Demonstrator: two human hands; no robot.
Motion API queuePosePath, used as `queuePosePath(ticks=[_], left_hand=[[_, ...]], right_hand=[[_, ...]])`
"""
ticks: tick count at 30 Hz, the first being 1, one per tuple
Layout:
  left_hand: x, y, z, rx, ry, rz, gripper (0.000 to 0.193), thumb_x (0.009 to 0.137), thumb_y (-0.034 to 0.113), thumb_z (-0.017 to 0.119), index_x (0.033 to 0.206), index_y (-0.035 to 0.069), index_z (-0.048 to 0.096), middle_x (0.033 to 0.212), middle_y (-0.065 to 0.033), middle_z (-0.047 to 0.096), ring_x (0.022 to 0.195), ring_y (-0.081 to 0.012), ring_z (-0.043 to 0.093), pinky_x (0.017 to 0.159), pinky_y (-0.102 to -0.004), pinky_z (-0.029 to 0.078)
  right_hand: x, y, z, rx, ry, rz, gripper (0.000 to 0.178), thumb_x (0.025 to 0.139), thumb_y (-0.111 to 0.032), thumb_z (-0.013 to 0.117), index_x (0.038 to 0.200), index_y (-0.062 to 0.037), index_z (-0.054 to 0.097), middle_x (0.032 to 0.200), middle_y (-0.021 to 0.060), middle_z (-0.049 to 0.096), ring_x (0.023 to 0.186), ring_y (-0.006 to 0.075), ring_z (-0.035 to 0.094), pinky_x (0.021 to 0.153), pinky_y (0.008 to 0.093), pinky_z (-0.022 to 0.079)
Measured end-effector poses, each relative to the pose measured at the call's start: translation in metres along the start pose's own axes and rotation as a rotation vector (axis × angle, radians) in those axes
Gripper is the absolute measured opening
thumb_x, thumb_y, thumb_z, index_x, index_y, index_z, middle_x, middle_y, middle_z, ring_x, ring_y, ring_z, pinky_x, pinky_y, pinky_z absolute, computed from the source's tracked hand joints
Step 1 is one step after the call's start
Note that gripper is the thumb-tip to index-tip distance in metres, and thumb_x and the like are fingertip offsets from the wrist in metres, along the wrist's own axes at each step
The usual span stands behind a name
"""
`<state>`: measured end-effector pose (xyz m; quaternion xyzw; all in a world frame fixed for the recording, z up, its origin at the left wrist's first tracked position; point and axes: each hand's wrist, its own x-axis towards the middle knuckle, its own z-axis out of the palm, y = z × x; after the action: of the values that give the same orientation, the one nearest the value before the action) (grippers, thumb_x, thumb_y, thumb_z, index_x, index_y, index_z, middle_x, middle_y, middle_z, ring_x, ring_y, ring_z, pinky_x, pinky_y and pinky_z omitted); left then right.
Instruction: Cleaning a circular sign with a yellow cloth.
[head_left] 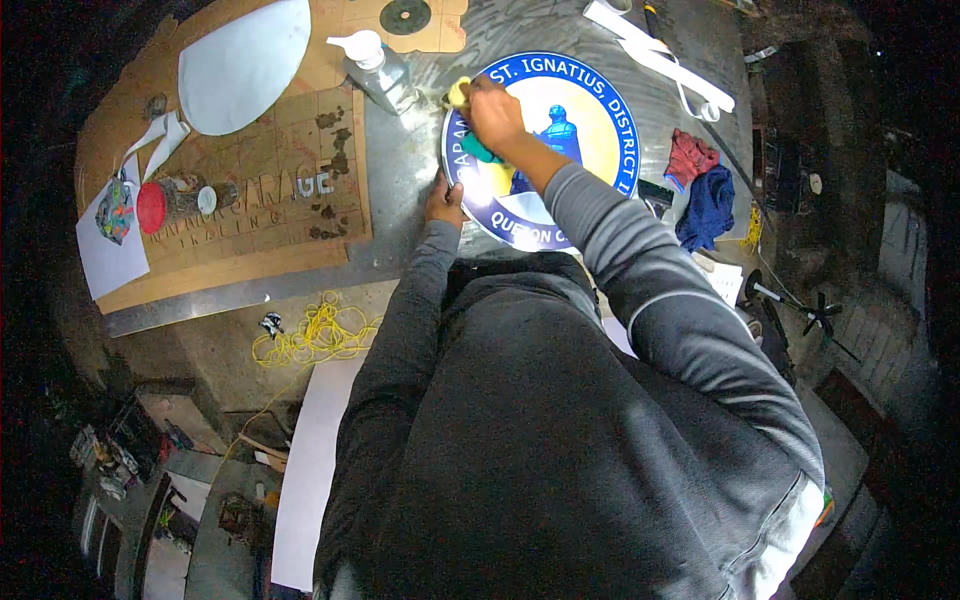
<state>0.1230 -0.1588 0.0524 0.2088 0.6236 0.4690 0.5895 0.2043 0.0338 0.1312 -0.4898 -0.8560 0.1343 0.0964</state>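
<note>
A round sign [600, 120] with a blue lettered ring, a yellow middle and a blue figure lies on the grey metal tabletop. My right hand [495, 115] is over its upper left part, closed on a cloth [459, 94] whose yellow end pokes out past the fingers at the rim. Green material [480, 148] shows below that hand; whether it belongs to the same cloth I cannot tell. At the sign's lower left edge, my left hand [444, 200] grips the rim between thumb and fingers. Left of the sign stands a clear pump bottle [380, 75] with a white top.
Brown board [270, 230] with cut lettering covers the table's left, bearing a white rounded sheet [245, 65] and a red-ended jar [165, 207]. Red and navy cloths [705, 205] lie right of the sign, white strips [665, 60] beyond. Yellow cord [320, 335] tangles on the floor.
</note>
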Motion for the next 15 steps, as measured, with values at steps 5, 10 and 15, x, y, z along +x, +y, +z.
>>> queuePosePath(ticks=[5,10,15], left_hand=[[0.004,-0.013,-0.003,0.094,0.127,-0.120,0.067,0.097,0.057,0.045,0.152,0.021,0.029,0.128,-0.0137,0.057,0.097,-0.0288,0.065,0.071,-0.0414,0.061],[0.001,0.024,0.006,-0.123,0.014,-0.293,0.087,0.088,0.079,0.019,0.143,0.016,0.042,0.121,-0.0149,0.060,0.096,-0.0288,0.065,0.073,-0.0427,0.059],[-0.002,0.014,0.001,-0.173,0.065,-0.334,0.093,0.087,0.081,0.016,0.134,0.009,0.052,0.108,-0.0147,0.066,0.091,-0.0268,0.067,0.072,-0.0424,0.059]], right_hand=[[0.012,0.005,-0.009,0.058,-0.053,-0.003,0.028,0.083,-0.020,0.068,0.109,-0.0090,0.065,0.106,0.0150,0.062,0.091,0.0354,0.065,0.075,0.0449,0.055],[-0.055,-0.006,-0.002,0.088,-0.125,-0.201,0.027,0.078,-0.011,0.066,0.105,-0.0070,0.066,0.105,0.0139,0.061,0.093,0.0320,0.064,0.072,0.0412,0.056],[-0.093,-0.020,-0.016,0.138,-0.239,-0.336,0.030,0.074,-0.009,0.066,0.104,-0.0079,0.067,0.107,0.0108,0.059,0.102,0.0298,0.061,0.076,0.0394,0.055]])
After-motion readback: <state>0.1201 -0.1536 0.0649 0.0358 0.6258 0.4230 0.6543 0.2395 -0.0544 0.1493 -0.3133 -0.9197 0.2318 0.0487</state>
